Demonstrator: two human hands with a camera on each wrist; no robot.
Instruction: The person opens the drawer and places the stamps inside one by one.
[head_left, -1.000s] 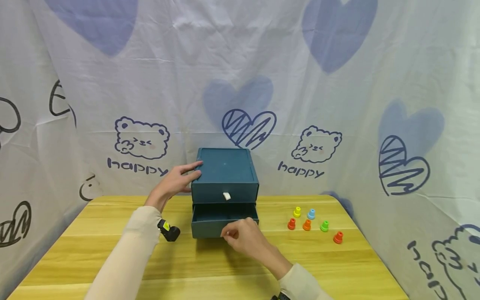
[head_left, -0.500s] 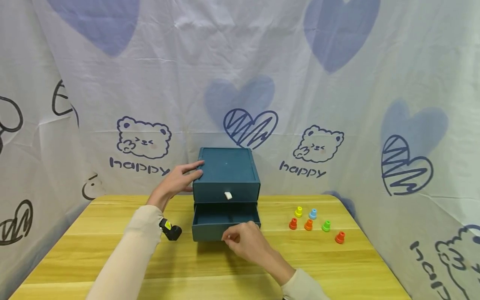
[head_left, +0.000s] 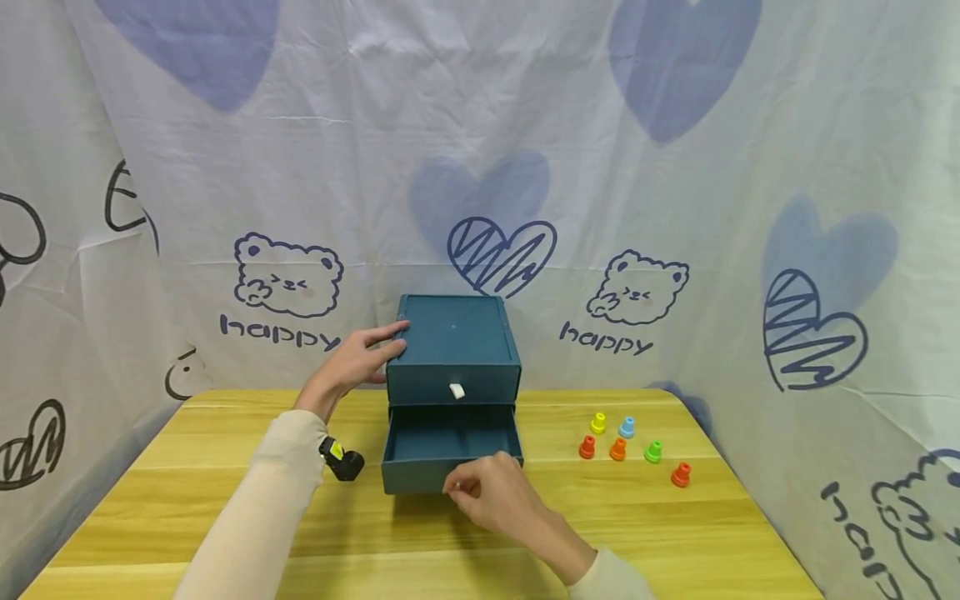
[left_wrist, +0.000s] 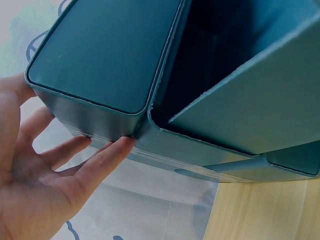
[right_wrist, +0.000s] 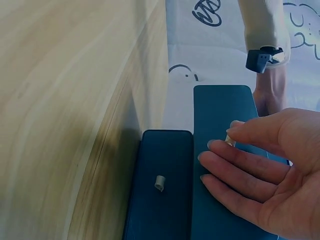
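Note:
A dark teal two-drawer desktop cabinet (head_left: 453, 329) stands on the table. Its upper drawer (head_left: 420, 385) is closed, with a small white pull tab (head_left: 457, 390). The lower drawer (head_left: 416, 477) is pulled out, and no contents show in the visible part of it. My right hand (head_left: 498, 500) pinches that drawer's small white tab (right_wrist: 230, 140) between thumb and index finger; the other fingers lie near the front panel. Against the cabinet's left side and top edge rests my left hand (head_left: 352, 367), its fingers (left_wrist: 105, 157) fairly straight and touching the casing.
Several small cone-shaped pieces lie to the right, among them a yellow piece (head_left: 597, 423), a blue piece (head_left: 626, 427) and a green piece (head_left: 653, 452). A printed curtain (head_left: 510, 125) hangs behind the wooden table (head_left: 187, 492).
The lower drawer has slid further out toward me, with my right hand moving along on its tab. My left hand keeps its place on the cabinet; the coloured pieces have stayed put.

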